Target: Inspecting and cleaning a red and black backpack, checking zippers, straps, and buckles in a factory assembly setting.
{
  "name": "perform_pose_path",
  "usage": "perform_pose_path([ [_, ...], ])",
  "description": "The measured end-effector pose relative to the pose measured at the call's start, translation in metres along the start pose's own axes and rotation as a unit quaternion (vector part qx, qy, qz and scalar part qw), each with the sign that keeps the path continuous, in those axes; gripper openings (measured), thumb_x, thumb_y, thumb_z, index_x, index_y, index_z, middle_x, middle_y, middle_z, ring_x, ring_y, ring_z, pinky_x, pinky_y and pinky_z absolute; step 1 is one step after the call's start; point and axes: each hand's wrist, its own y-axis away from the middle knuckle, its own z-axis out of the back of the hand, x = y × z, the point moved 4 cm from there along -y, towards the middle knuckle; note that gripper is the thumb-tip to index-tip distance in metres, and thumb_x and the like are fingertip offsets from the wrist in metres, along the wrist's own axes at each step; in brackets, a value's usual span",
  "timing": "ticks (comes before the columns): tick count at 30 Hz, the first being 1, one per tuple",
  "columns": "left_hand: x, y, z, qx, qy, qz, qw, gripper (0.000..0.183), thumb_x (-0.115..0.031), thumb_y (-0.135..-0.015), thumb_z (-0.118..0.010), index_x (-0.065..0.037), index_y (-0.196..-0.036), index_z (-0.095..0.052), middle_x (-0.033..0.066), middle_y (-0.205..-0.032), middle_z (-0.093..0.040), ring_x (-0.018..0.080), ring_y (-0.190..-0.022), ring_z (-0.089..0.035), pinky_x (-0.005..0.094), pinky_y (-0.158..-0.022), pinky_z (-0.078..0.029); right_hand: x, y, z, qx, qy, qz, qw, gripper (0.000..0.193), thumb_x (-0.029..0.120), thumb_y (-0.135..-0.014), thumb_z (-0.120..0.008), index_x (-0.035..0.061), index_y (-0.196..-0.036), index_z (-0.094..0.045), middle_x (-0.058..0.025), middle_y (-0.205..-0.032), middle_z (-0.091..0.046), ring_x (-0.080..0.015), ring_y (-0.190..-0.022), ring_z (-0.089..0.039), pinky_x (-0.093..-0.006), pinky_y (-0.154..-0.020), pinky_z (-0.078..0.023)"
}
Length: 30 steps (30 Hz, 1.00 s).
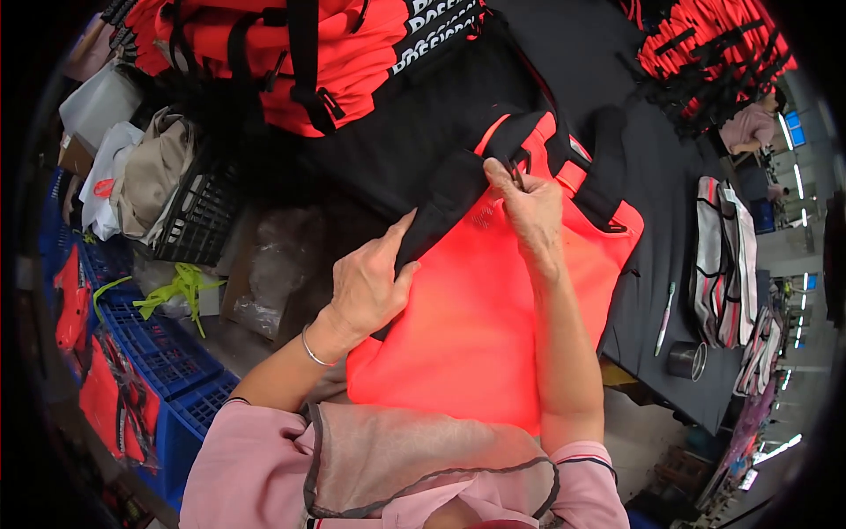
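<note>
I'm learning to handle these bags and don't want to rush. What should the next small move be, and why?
Perhaps draw the black strap gently taut with the left hand. That hand has it lower down, while the right hand is farther up, over the red bag, so both seem well placed for it.

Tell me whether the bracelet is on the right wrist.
No: the bracelet circles the wrist of the left hand, while the wrist of the right hand is bare.
</note>
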Motion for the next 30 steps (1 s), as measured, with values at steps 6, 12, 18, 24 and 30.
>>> perform_pose_path([
  [6, -0.011, 0.007, -0.003, -0.062, -0.067, -0.095, 0.991, 0.065, 0.0, -0.069, -0.064, 0.002, -0.133, -0.054, 0.0093, -0.072, -0.059, 0.0249, -0.068, -0.06, 0.0351, -0.066, -0.05, 0.009, 0.013, -0.024, 0.008, 0.013, 0.004, 1.0, 0.042, 0.032, -0.082, -0.079, 0.0008, -0.06, -0.062, 0.0064, -0.053, -0.045, -0.0039, -0.05, -0.039, -0.0247, -0.047, -0.031],
  [12, -0.014, 0.012, -0.006, -0.083, -0.062, -0.139, 0.985, 0.068, 0.003, -0.063, -0.059, 0.003, -0.131, -0.055, 0.0079, -0.07, -0.058, 0.024, -0.065, -0.057, 0.0347, -0.062, -0.047, -0.023, 0.011, -0.027, 0.04, -0.259, 0.061, 0.963, 0.017, 0.017, -0.087, -0.074, 0.0065, -0.076, -0.067, 0.0073, -0.065, -0.054, -0.0011, -0.053, -0.04, -0.0213, -0.048, -0.03],
  [18, -0.003, 0.012, -0.001, -0.032, 0.065, -0.11, 0.991, 0.078, -0.025, -0.069, -0.083, -0.004, -0.137, -0.052, 0.0135, -0.09, -0.066, 0.0259, -0.083, -0.065, 0.0336, -0.077, -0.052, -0.05, 0.001, -0.025, 0.074, -0.414, 0.041, 0.906, 0.021, 0.013, -0.085, -0.074, 0.0135, -0.072, -0.058, 0.0083, -0.065, -0.053, -0.0019, -0.051, -0.041, -0.019, -0.047, -0.031],
  [24, 0.051, 0.053, -0.01, 0.227, 0.17, 0.061, 0.957, 0.117, -0.043, -0.057, -0.091, -0.001, -0.148, -0.031, 0.0246, -0.138, -0.048, 0.0356, -0.128, -0.048, 0.0411, -0.109, -0.038, -0.059, -0.022, -0.008, 0.041, -0.481, 0.024, 0.876, 0.028, 0.011, -0.088, -0.07, 0.0158, -0.065, -0.054, 0.0083, -0.057, -0.044, -0.0045, -0.048, -0.039, -0.0223, -0.047, -0.032],
  [30, 0.063, 0.05, -0.016, 0.257, 0.298, 0.102, 0.913, 0.102, -0.04, -0.06, -0.09, 0.006, -0.138, -0.042, 0.0208, -0.13, -0.054, 0.03, -0.122, -0.053, 0.0374, -0.104, -0.042, -0.068, -0.03, -0.007, 0.103, -0.509, 0.038, 0.854, 0.022, 0.017, -0.094, -0.064, 0.0163, -0.075, -0.052, 0.0091, -0.056, -0.036, -0.0039, -0.05, -0.034, -0.0226, -0.05, -0.027],
])
